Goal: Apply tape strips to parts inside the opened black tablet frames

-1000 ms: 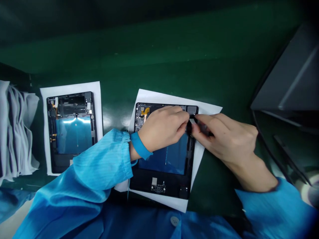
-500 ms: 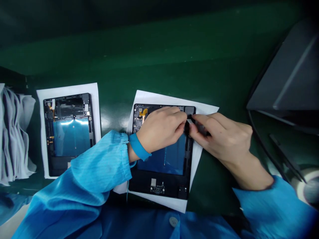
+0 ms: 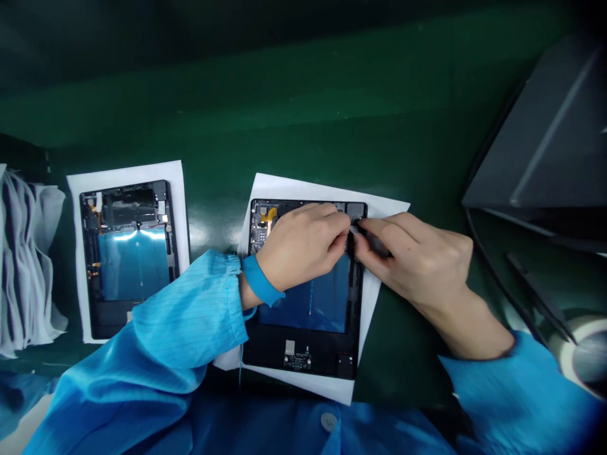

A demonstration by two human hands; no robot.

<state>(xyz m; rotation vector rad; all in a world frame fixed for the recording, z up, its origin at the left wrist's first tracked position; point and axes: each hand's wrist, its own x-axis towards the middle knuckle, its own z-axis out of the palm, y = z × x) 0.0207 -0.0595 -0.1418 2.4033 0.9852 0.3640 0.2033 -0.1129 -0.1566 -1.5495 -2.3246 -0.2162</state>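
Fingertip work at an opened tablet (image 3: 327, 309). The tablet lay on a white sheet (image 3: 294, 191) at the middle of the green counter (image 3: 284, 139), its parts facing up and its near end toward the wearer. The step in hand appeared to be close handling of a small pale strip (image 3: 354, 230) near the tablet's upper right corner. The next move seemed to call for a light, steady pinch and little pressure on the parts beneath.

Both hands met at that corner. The left hand (image 3: 306, 243) was curled over the tablet, thumb drawn in toward the forefinger; whether it gripped anything could not be told. The right hand (image 3: 422, 262) came in from the side, thumb and forefinger slightly parted near the strip; a firm hold could not be confirmed.

Counted: two tablets, the second tablet (image 3: 135, 259) on its own sheet (image 3: 123, 176) at left; one wristband (image 3: 260, 281); one pair of tweezers (image 3: 538, 294), tip at one roll (image 3: 564, 360); and one upright stack (image 3: 28, 265) of white sheets, too overlapped to number.
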